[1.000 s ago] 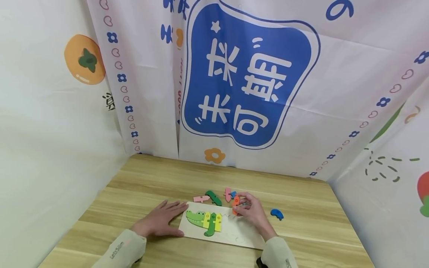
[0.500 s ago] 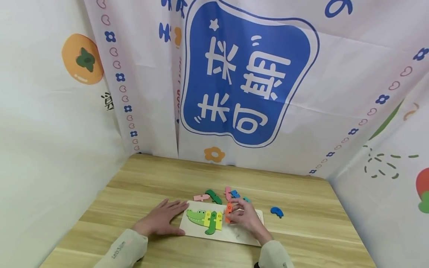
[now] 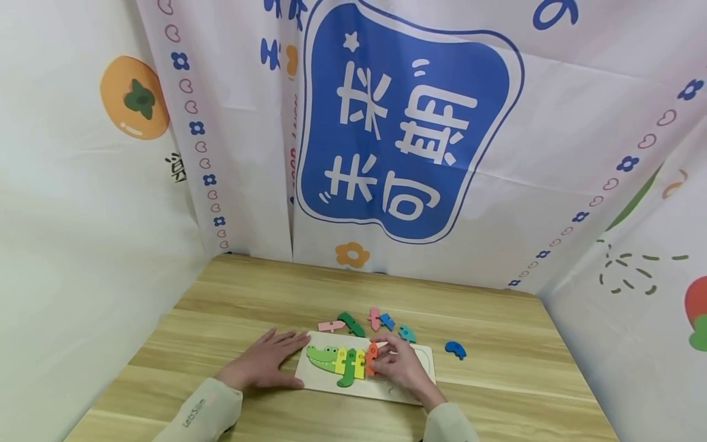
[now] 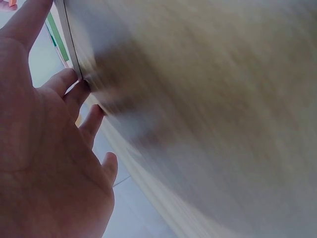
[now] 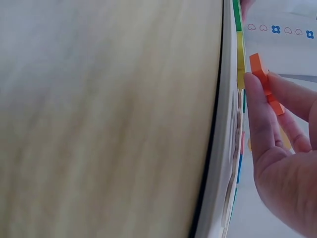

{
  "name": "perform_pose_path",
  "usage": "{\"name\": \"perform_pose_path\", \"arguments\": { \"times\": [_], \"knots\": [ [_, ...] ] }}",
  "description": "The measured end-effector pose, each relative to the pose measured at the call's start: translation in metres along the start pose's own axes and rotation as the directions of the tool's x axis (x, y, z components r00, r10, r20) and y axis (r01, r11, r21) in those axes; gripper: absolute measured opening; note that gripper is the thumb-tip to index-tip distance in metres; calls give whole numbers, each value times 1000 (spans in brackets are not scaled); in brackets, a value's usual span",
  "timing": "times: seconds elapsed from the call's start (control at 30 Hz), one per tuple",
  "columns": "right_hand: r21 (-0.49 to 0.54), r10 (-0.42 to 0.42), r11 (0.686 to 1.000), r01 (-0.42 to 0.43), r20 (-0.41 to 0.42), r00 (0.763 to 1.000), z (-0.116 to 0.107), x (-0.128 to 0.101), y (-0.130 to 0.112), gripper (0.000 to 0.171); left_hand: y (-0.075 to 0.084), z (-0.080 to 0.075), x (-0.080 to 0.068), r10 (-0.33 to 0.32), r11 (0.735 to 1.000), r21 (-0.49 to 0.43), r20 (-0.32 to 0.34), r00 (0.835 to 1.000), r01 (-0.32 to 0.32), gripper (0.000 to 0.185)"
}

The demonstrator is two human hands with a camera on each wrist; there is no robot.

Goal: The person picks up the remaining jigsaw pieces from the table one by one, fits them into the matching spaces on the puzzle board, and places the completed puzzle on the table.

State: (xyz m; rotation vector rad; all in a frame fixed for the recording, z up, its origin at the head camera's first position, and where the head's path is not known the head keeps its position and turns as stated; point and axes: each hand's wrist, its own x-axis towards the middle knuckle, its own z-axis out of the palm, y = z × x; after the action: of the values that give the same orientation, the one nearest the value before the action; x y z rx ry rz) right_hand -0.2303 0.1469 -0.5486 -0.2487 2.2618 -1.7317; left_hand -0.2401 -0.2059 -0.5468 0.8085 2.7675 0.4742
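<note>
A pale wooden puzzle board (image 3: pixel 381 388) lies on the table, bearing a green crocodile head piece (image 3: pixel 324 358), yellow pieces (image 3: pixel 360 364) and a green leg piece (image 3: pixel 348 368). My right hand (image 3: pixel 402 365) pinches an orange puzzle piece (image 3: pixel 372 358) right beside the last yellow piece. In the right wrist view the orange piece (image 5: pixel 261 74) stands between thumb and fingers, over the board's surface. My left hand (image 3: pixel 267 361) rests at the board's left end with fingers spread, the thumb and fingertips at its edge; in the left wrist view the left hand (image 4: pixel 54 129) touches that edge.
Behind the board lie loose pieces: a light pink one (image 3: pixel 331 326), a dark green one (image 3: pixel 351 324), a pink one (image 3: pixel 375 318), a blue one (image 3: pixel 387 321) and a teal one (image 3: pixel 407 333). A blue curved piece (image 3: pixel 455 350) lies to the right on the wooden table (image 3: pixel 265 288).
My right hand has carried the orange piece leftward, from the board's back right to beside the yellow pieces. The teal piece has come into fuller view. The left hand has stayed put.
</note>
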Motion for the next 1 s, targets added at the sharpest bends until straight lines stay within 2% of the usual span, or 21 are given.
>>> {"name": "perform_pose_path", "arguments": {
  "times": [0.33,0.63,1.0],
  "knots": [
    [-116,4,993,-7,-29,1000,-2,1,6,51,-2,4,2,4,1000,8,-1,1000,-4,100],
    [-113,-25,993,27,15,1000,1,2,6,48,-4,7,1,-5,999,33,-9,1000,6,103],
    [-194,-16,981,10,-31,999,5,4,5,48,-4,5,2,-1,1000,21,-5,1000,2,103]
  ]
}}
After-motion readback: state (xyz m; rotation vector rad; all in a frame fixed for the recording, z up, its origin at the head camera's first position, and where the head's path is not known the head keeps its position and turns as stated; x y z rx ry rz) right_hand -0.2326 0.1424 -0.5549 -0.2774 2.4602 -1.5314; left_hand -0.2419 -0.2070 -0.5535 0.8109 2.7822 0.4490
